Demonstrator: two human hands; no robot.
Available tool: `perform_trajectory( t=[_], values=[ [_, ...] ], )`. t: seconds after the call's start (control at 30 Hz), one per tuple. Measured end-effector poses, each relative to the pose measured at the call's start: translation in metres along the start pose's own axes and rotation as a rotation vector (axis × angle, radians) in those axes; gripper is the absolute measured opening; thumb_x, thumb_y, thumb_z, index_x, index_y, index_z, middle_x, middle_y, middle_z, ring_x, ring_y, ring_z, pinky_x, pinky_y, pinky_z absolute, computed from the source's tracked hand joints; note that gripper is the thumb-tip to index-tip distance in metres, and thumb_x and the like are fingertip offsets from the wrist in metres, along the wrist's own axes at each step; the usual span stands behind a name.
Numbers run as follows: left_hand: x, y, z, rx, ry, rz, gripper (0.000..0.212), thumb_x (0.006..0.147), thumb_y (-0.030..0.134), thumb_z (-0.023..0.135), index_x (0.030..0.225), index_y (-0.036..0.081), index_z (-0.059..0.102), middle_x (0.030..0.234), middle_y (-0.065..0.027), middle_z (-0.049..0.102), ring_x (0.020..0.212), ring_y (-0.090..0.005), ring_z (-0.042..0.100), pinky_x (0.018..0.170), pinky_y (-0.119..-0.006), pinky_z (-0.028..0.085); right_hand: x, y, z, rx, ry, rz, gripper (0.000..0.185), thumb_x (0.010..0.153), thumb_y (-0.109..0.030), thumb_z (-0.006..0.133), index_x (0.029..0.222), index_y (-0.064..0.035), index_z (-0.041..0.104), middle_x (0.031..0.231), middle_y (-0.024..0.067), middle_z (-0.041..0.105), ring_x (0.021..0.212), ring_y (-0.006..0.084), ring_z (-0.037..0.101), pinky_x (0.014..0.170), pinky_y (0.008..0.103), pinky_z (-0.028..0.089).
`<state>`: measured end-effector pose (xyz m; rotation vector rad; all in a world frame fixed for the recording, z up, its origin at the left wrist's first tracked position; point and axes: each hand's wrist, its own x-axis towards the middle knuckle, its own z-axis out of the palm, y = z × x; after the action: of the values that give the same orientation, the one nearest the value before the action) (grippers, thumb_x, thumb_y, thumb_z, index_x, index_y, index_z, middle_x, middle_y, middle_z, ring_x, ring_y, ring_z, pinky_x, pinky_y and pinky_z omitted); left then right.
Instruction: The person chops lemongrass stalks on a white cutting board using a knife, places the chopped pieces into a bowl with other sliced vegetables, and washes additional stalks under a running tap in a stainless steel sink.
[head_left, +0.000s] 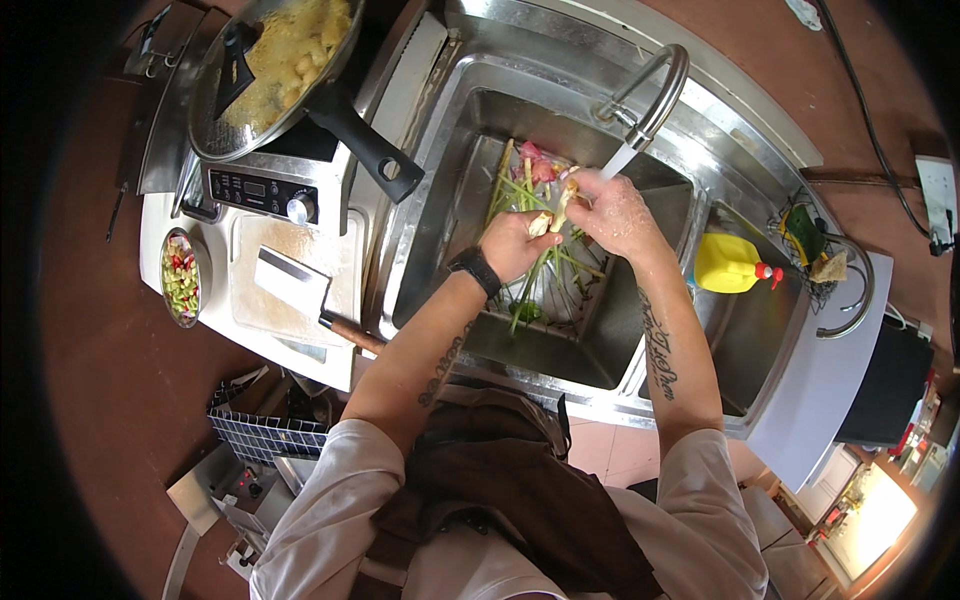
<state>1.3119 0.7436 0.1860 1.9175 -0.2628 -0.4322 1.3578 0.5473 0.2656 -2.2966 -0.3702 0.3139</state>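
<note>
Both hands are over the large steel sink basin (457, 195). My left hand (517, 244), with a black band at its wrist, grips a pale, yellowish piece of food, perhaps ginger or garlic (540, 223). Close beside it, my right hand (607, 212) has its fingers closed on a pale strip (564, 204) that meets the left hand's thumb; whether the two are one piece I cannot tell. Water runs from the curved steel faucet (660, 97) onto the right hand. Below the hands lie green stalks (551, 277) and pinkish-red scraps (536, 169) on the basin floor.
Left of the sink, a cleaver (292, 281) lies on a cutting board (247, 304) near a bowl of chopped vegetables (180, 277). A lidded pan (274, 75) on an induction cooker (255, 187) has its handle over the sink's edge. A yellow bottle (724, 262) stands at the smaller basin.
</note>
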Motion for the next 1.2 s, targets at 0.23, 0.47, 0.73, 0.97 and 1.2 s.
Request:
perform_trajectory(
  t=[0.23,0.47,0.73,0.97,1.2],
  values=[
    [0.002,0.000,-0.005,-0.057,-0.180,-0.129,0.028,0.092,0.027,0.075,0.105,0.002,0.074,0.085,-0.0191,0.073,0.076,-0.0319,0.069,0.076,-0.040,0.054,0.003,0.002,-0.021,0.054,-0.185,0.077,0.023,0.081,-0.014,0.069,0.102,-0.0021,0.069,0.071,0.0173,0.062,0.064,0.0275,0.063,0.067,0.0392,0.051],
    [0.004,0.009,-0.010,-0.110,-0.285,-0.171,0.024,0.096,0.019,0.070,0.113,0.002,0.072,0.090,-0.0129,0.076,0.079,-0.0212,0.071,0.078,-0.035,0.054,0.000,0.013,-0.010,0.141,-0.146,0.113,0.021,0.081,-0.012,0.069,0.100,-0.0018,0.071,0.070,0.0144,0.065,0.064,0.0245,0.064,0.067,0.0371,0.052],
    [0.001,-0.016,-0.008,-0.207,-0.298,-0.036,0.024,0.096,0.017,0.067,0.116,0.007,0.074,0.088,-0.0093,0.076,0.070,-0.0171,0.069,0.068,-0.034,0.054,-0.002,0.015,-0.028,-0.362,-0.125,-0.076,0.022,0.084,-0.016,0.066,0.104,-0.0089,0.075,0.090,0.0194,0.071,0.085,0.0386,0.069,0.079,0.0473,0.055],
    [-0.002,0.002,-0.002,0.011,-0.148,-0.120,0.034,0.081,0.025,0.084,0.103,0.003,0.071,0.085,-0.0184,0.072,0.076,-0.0308,0.070,0.074,-0.039,0.054,-0.016,0.050,-0.025,0.018,0.123,0.153,0.027,0.101,-0.024,0.058,0.112,-0.0020,0.070,0.100,0.0146,0.068,0.087,0.0282,0.069,0.076,0.0366,0.054],
    [-0.003,-0.006,0.022,0.045,0.118,0.049,0.045,0.082,0.030,0.083,0.114,0.002,0.068,0.090,-0.0199,0.072,0.084,-0.0381,0.071,0.076,-0.042,0.055,-0.035,0.042,0.026,0.528,0.023,0.346,0.022,0.096,-0.006,0.068,0.116,0.0023,0.062,0.090,0.0038,0.069,0.079,0.0105,0.065,0.071,0.0264,0.054]
  ],
)
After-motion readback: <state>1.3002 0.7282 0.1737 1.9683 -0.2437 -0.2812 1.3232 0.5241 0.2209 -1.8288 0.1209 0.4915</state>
